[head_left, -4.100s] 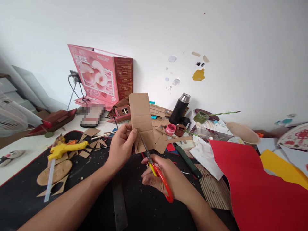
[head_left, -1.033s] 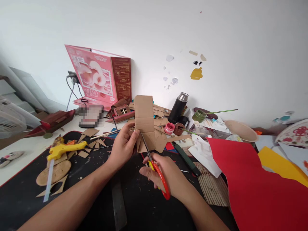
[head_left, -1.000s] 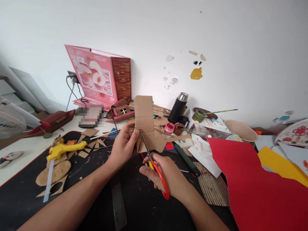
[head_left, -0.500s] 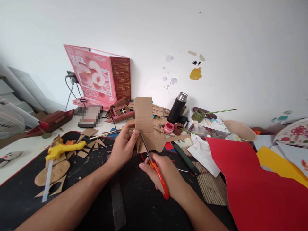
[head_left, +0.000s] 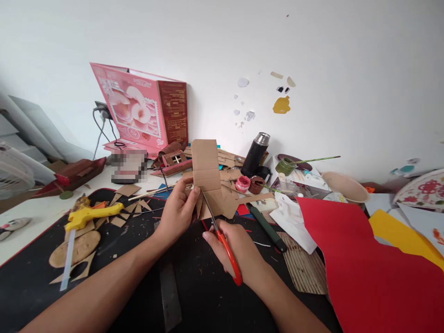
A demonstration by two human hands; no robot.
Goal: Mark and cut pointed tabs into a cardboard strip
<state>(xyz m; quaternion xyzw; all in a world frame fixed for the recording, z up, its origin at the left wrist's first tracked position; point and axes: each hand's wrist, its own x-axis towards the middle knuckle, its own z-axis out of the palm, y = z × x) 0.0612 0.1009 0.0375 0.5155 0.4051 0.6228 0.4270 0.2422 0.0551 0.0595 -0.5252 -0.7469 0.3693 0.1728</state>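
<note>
Between the thumb and fingers of my left hand is an upright piece of brown cardboard, creased across its width. My right hand grips a pair of scissors with red-orange handles. Their upper blade lies across the near face of the cardboard's lower part, its tip close to my left thumb. The other blade is mostly hidden behind the cardboard. Below the hands, a metal ruler lies on the black mat.
A yellow glue gun rests among cardboard scraps at left. To the right lie a dark green utility knife, corrugated cardboard and a large red sheet. Paint jars and a black thermos stand behind.
The scissor handles and my right thumb have come slightly closer together as the scissors close a little. My left hand keeps its hold on the cardboard; the whole view shifts slightly.
</note>
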